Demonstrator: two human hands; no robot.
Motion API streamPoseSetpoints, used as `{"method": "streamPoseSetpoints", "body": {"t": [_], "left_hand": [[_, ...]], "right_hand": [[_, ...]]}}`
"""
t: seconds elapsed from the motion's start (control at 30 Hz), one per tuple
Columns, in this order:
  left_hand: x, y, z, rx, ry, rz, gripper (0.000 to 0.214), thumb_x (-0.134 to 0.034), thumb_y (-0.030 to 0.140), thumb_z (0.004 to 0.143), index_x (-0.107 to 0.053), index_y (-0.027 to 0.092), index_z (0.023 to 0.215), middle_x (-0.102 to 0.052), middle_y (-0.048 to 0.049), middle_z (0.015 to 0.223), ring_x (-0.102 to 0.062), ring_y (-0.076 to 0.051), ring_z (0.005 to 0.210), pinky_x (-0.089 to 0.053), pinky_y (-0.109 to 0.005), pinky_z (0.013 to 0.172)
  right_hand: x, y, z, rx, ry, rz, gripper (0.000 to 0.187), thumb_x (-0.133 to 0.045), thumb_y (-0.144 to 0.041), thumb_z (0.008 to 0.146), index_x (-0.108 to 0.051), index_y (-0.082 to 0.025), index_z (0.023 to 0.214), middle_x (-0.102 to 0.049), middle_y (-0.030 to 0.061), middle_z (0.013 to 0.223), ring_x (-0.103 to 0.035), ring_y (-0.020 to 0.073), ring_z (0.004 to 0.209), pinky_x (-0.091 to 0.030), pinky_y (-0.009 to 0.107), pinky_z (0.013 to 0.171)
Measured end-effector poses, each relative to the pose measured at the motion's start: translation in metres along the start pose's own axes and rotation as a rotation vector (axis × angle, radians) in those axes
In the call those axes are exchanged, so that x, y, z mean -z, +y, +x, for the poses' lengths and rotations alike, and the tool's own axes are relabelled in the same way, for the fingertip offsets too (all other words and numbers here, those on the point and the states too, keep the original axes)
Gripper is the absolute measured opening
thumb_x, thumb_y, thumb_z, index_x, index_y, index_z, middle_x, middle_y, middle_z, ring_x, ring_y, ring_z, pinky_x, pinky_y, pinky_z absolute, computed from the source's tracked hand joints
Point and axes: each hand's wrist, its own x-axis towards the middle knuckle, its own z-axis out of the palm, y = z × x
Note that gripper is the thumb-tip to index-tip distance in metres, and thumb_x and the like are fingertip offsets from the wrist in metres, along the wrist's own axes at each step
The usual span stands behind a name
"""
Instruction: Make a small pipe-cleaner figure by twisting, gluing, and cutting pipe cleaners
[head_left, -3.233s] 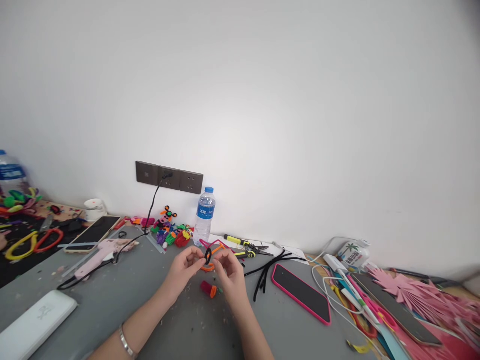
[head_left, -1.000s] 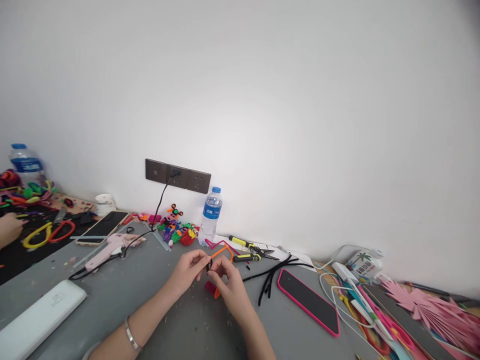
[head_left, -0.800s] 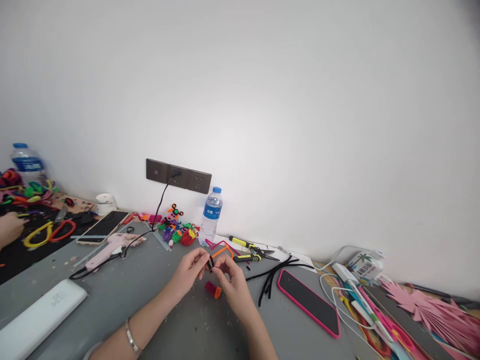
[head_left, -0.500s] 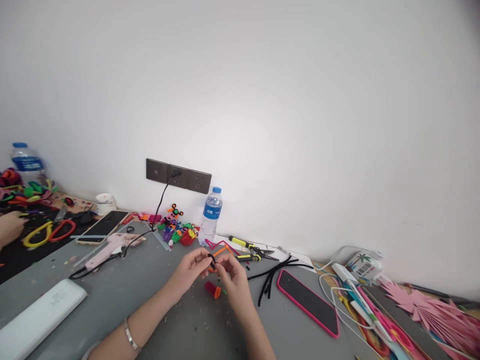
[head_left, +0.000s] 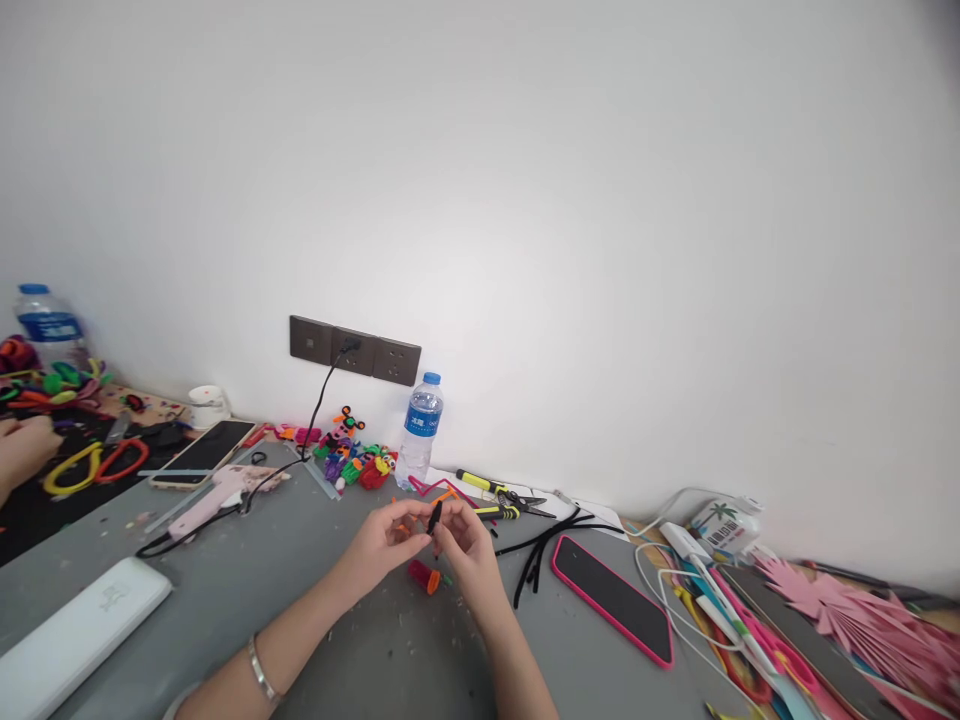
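My left hand [head_left: 382, 545] and my right hand [head_left: 466, 545] meet above the grey table [head_left: 300, 620], both pinching a small piece made of black and orange pipe cleaner [head_left: 433, 517]. The black part stands up between my fingertips. Just below my hands a small red and orange pipe-cleaner roll [head_left: 424, 576] lies on the table. A silver bracelet [head_left: 258, 673] sits on my left wrist.
A pink-cased phone [head_left: 611, 598], loose black pipe cleaners [head_left: 540, 560] and yellow-handled cutters [head_left: 499, 500] lie to the right. A water bottle [head_left: 418, 430], colourful figures [head_left: 352, 455], a pink glue gun [head_left: 214, 495] and a white power bank [head_left: 75, 635] lie left. Another person's hand [head_left: 22, 445] is at far left.
My hands have turned the black and orange piece; its black loop is now pressed into a narrow upright strip between my fingers. The view shifted slightly.
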Motion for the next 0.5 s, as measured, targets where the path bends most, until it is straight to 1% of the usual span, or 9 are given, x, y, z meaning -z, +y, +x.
{"method": "streamPoseSetpoints", "body": {"t": [0.1, 0.17, 0.23, 0.33, 0.5], "left_hand": [[-0.0003, -0.003, 0.001, -0.026, 0.009, 0.047, 0.037, -0.063, 0.027, 0.075, -0.06, 0.017, 0.111, -0.067, -0.0077, 0.094, -0.06, -0.02, 0.082, -0.047, -0.029, 0.07], [0.0001, -0.0029, 0.0018, -0.023, 0.021, 0.05, 0.04, -0.061, 0.027, 0.076, -0.056, 0.017, 0.115, -0.069, -0.0076, 0.094, -0.062, -0.02, 0.081, -0.046, -0.029, 0.069], [0.0004, -0.001, 0.0022, -0.01, 0.041, 0.046, 0.04, -0.059, 0.028, 0.076, -0.054, 0.017, 0.115, -0.07, -0.007, 0.091, -0.063, -0.019, 0.077, -0.045, -0.028, 0.067], [0.0002, 0.0031, 0.002, 0.001, 0.077, 0.052, 0.035, -0.061, 0.028, 0.074, -0.054, 0.018, 0.107, -0.069, -0.0056, 0.087, -0.063, -0.018, 0.072, -0.043, -0.027, 0.064], [-0.0015, 0.0054, 0.0012, 0.0, 0.122, 0.046, 0.026, -0.064, 0.026, 0.071, -0.054, 0.018, 0.094, -0.063, -0.0005, 0.074, -0.059, -0.016, 0.064, -0.043, -0.025, 0.06]], "right_hand": [[-0.0016, -0.0002, 0.0, -0.018, -0.007, 0.026, 0.024, -0.067, -0.039, 0.078, -0.055, -0.022, 0.09, -0.052, -0.0035, 0.069, -0.047, 0.0103, 0.057, -0.042, 0.023, 0.051], [-0.0032, -0.0019, -0.0006, -0.04, -0.019, 0.01, 0.028, -0.067, -0.04, 0.078, -0.055, -0.023, 0.098, -0.052, -0.0037, 0.068, -0.047, 0.0105, 0.057, -0.041, 0.022, 0.05], [-0.0044, -0.0037, -0.0015, -0.053, -0.028, -0.015, 0.026, -0.065, -0.041, 0.079, -0.056, -0.022, 0.094, -0.052, -0.0029, 0.069, -0.047, 0.0105, 0.058, -0.041, 0.022, 0.05], [-0.0046, -0.0044, -0.0024, -0.061, -0.026, -0.049, 0.025, -0.063, -0.043, 0.081, -0.054, -0.02, 0.08, -0.05, -0.0028, 0.068, -0.046, 0.0101, 0.058, -0.042, 0.022, 0.051], [-0.0044, -0.0035, -0.0018, -0.074, -0.01, -0.069, 0.031, -0.063, -0.049, 0.079, -0.052, -0.021, 0.075, -0.053, -0.0016, 0.067, -0.049, 0.0112, 0.057, -0.045, 0.024, 0.053]]}}
